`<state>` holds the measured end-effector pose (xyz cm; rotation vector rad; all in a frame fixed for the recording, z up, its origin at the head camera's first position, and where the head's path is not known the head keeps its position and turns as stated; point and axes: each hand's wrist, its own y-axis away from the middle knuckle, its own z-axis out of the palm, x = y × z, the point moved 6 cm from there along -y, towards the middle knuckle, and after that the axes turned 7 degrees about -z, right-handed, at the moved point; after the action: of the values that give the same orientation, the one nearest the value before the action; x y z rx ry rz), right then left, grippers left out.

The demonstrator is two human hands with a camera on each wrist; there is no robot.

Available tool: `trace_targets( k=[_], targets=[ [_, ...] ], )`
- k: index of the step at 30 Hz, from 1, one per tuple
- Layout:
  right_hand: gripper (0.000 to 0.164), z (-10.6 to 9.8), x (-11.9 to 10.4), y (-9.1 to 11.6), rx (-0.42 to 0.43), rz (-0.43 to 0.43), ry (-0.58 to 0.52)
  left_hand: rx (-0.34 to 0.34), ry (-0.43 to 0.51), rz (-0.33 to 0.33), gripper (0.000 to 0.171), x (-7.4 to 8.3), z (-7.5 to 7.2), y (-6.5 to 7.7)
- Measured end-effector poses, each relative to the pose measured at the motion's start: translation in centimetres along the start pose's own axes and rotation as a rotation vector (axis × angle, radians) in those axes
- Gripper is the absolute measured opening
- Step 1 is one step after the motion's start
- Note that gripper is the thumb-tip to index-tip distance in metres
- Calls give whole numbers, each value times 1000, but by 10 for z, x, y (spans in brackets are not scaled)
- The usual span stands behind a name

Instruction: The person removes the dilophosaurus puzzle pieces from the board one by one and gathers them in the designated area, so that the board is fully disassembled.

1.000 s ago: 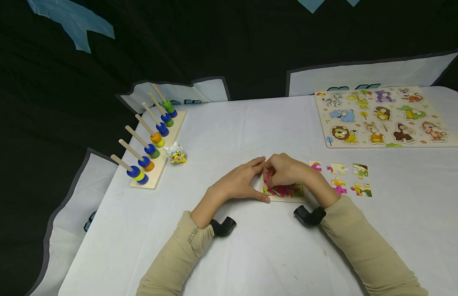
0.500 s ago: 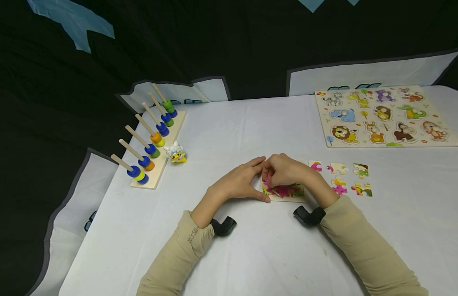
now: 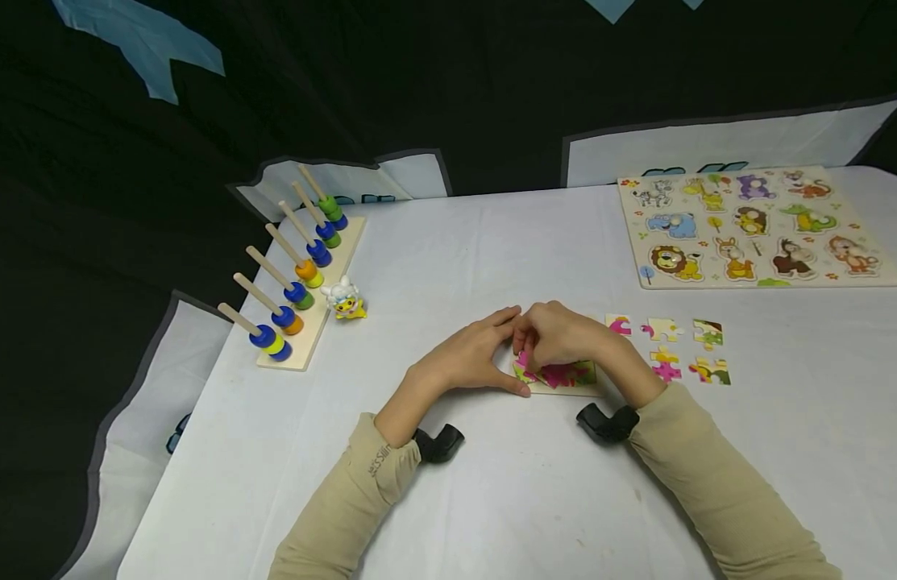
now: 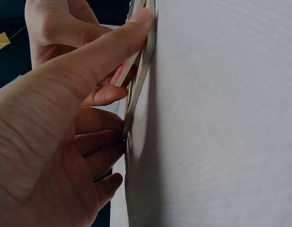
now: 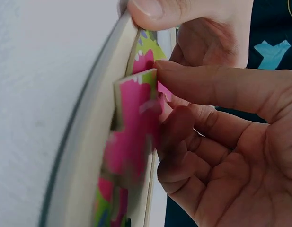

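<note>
A small wooden jigsaw board point(image 3: 564, 390) with pink and green pieces lies at the table's middle. My left hand point(image 3: 466, 354) frames its left side, the straight thumb on the near edge and the other fingers against the side. Over the board, my right hand point(image 3: 557, 334) pinches a pink jigsaw piece point(image 5: 136, 109) between thumb and fingers. That piece stands tilted above the board in the right wrist view. Another green-and-pink piece point(image 5: 148, 47) shows beyond it, near the left thumb. The right hand hides part of the board in the head view.
Several loose jigsaw pieces point(image 3: 664, 364) lie right of the board. An animal puzzle board point(image 3: 770, 282) rests at the back right. At the left stand a pegged board with coloured rings point(image 3: 294, 354) and a small white-and-yellow figurine point(image 3: 344, 300).
My right thumb has shifted slightly at the pinched piece. The left hand keeps its place on the board.
</note>
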<state>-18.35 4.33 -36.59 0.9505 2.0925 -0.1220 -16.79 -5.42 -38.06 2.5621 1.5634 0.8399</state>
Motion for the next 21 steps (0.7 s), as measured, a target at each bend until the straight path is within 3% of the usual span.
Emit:
trace_targets(
  k=[15, 21],
  targets=[
    [13, -9, 3, 3, 81, -52, -69, -4, -20, 1, 101, 0, 0, -1],
    [11, -12, 3, 7, 65, -64, -144, -4, -25, 0, 104, 0, 1, 0]
  ],
)
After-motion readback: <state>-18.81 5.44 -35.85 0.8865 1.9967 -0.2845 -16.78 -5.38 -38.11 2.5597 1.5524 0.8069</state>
